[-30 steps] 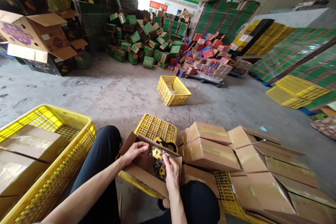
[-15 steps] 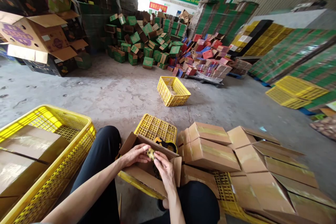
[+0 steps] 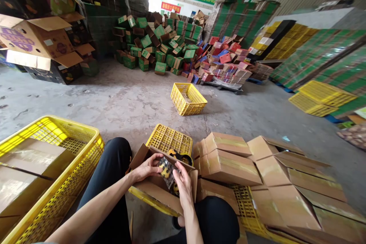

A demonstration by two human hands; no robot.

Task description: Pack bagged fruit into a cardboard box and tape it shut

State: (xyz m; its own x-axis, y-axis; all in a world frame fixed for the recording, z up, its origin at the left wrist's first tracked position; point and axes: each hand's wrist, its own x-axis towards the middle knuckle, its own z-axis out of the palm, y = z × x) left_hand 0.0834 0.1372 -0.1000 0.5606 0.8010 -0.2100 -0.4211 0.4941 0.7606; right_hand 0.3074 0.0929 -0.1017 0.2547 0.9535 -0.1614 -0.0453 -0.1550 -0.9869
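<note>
Both of my hands hold a small clear plastic bag (image 3: pixel 166 170) with yellow-and-black pieces inside, over an open cardboard box (image 3: pixel 156 187) on my lap. My left hand (image 3: pixel 146 168) pinches the bag's left side with closed fingers. My right hand (image 3: pixel 183 183) grips its right side, fingers curled. More bagged yellow-black pieces lie in the box beneath. A yellow-and-black tape dispenser (image 3: pixel 180 156) rests just beyond the box on an upturned yellow crate (image 3: pixel 169 139).
A large yellow crate (image 3: pixel 68 167) with cardboard boxes inside stands at my left. Sealed and open brown cartons (image 3: pixel 228 164) lie at my right. Another yellow crate (image 3: pixel 188 99) sits on the concrete floor ahead, before heaps of green and red boxes (image 3: pixel 183 51).
The bag was held low in the box, then pinched close between both hands; now it is spread wider between them, and my right hand has dropped slightly.
</note>
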